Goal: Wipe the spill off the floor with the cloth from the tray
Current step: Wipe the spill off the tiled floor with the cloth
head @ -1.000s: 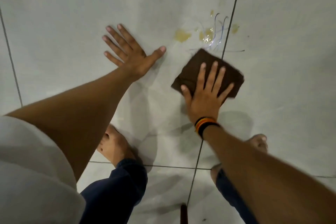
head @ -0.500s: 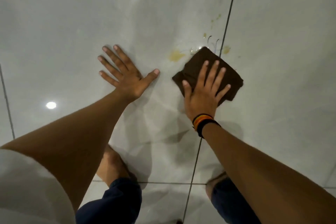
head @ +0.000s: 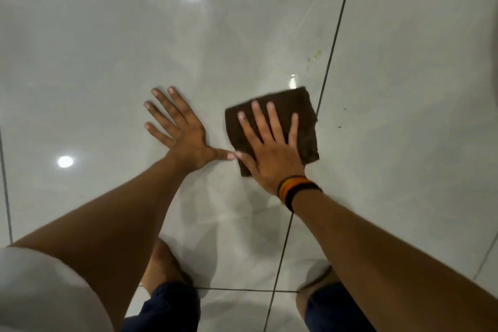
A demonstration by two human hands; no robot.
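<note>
One brown cloth [head: 289, 121] lies on the floor [head: 107, 62], and two hands are on the tiles. The right hand [head: 269, 148] is spread flat on top of the cloth, fingers straight and apart — it presses the cloth down, it does not clench it. The left hand [head: 183, 137] is also fully open, palm down on the bare tile just beside the cloth, on its left; its thumb tip reaches nearly to the right thumb. On the right wrist there is one striped wristband [head: 295, 191].

The cloth sits just to the left of the dark grout line [head: 334, 46] that runs up the floor, its right edge almost touching the line. Of the spill, only a few small yellowish specks [head: 314, 58] are visible beyond the cloth, close to the same line, and a small wet shine just above the cloth's far edge.

Half a second ago a yellow patch and some droplets were still visible left of the cloth and above it — now they are gone. The cloth has moved nearer to the left hand, and it lies more square than before.
</note>
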